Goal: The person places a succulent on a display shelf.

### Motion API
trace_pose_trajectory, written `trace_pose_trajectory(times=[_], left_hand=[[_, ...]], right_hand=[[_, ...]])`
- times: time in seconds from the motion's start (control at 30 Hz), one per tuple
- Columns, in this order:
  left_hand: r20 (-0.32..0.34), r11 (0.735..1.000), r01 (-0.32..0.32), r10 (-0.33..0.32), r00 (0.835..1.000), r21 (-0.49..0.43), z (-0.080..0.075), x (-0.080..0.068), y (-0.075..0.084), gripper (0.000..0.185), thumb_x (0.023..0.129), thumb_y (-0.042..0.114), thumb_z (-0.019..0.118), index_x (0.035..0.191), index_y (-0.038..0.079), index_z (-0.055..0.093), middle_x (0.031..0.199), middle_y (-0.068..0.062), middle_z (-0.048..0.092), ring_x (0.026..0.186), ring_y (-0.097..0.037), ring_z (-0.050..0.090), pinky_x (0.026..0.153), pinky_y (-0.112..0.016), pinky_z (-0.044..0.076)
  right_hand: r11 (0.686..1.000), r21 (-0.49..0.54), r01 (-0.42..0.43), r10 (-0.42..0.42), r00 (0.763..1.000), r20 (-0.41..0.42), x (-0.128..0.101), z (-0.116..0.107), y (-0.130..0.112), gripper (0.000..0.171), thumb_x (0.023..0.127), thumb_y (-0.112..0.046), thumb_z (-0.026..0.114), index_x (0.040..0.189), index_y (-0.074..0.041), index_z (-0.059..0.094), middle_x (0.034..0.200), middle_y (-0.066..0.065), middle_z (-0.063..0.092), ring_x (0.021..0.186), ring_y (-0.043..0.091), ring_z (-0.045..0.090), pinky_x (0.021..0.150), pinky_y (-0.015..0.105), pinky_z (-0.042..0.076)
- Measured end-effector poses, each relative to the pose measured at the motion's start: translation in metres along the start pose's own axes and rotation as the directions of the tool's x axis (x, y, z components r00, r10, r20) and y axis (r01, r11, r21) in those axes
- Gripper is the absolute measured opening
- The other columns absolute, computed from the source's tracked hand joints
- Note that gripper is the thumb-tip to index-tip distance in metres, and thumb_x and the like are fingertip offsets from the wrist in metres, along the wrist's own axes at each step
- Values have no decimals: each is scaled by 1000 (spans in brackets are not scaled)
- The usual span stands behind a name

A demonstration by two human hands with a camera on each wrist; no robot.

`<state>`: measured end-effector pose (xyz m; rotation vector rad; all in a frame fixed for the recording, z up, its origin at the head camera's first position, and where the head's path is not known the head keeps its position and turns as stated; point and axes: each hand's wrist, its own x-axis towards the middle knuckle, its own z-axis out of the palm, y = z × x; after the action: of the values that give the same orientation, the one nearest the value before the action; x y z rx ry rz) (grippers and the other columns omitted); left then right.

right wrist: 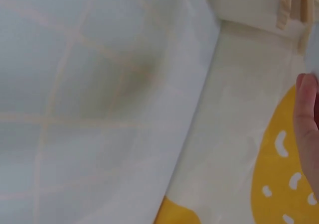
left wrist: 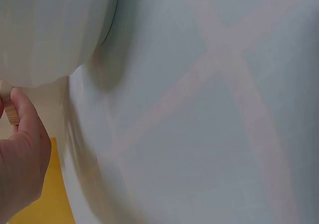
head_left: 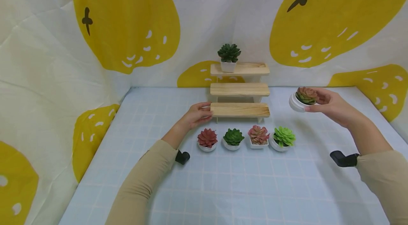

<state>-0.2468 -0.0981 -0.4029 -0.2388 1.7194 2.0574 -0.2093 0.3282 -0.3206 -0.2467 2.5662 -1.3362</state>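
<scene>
A three-step wooden stand [head_left: 239,88] sits at the far middle of the tabletop [head_left: 223,189], with one potted plant [head_left: 228,57] on the left end of its top step. Just near of the stand, four potted plants [head_left: 245,138] stand in a row from left to right. The left hand [head_left: 197,114] rests at the left end of the lowest step. The right hand [head_left: 328,104] holds a fifth potted plant [head_left: 303,98] in the air, right of the stand.
</scene>
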Motion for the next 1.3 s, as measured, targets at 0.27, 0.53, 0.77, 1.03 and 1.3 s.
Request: trace_pose_trajectory(times=[0.27,0.53,0.77,1.03,1.3], left_hand=[[4,1000,1,-1,1000,-1,0,0,-1,53,88,-7,57,138,6,43,132,-17,48,95,-19,56,77,-25,54],[1,1000,-8,8,1000,1,-1,1,-1,54,88,-8,58,138,5,43,131,-17,49,94,-19,56,74,-24,54],[-4,1000,0,0,1000,0,0,2,-1,53,88,-7,58,138,6,43,131,-17,49,93,-19,56,73,-24,54],[-5,1000,0,0,1000,0,0,1,0,54,88,-7,57,138,6,43,132,-17,48,96,-19,55,77,-25,54],[7,1000,9,-9,1000,-8,-1,2,0,54,88,-7,57,138,6,43,133,-16,48,95,-19,55,79,-26,54]], right_hand=[[997,67,25,-23,999,-34,10,0,-19,48,90,-11,62,131,-26,42,109,-22,52,98,2,48,78,8,42],[997,67,32,-30,999,-24,23,0,-39,54,91,-14,61,139,-18,36,118,-16,48,105,8,44,80,10,42],[999,30,16,-15,999,-28,35,2,-50,63,90,-22,62,144,-13,30,121,-11,45,107,11,41,81,10,41],[997,70,21,-18,999,-40,47,6,-62,66,90,-24,63,144,-9,28,120,-9,46,106,9,45,85,13,43],[992,123,32,-25,998,-54,61,11,-73,67,90,-23,63,145,-9,28,128,1,42,107,13,41,90,19,42]])
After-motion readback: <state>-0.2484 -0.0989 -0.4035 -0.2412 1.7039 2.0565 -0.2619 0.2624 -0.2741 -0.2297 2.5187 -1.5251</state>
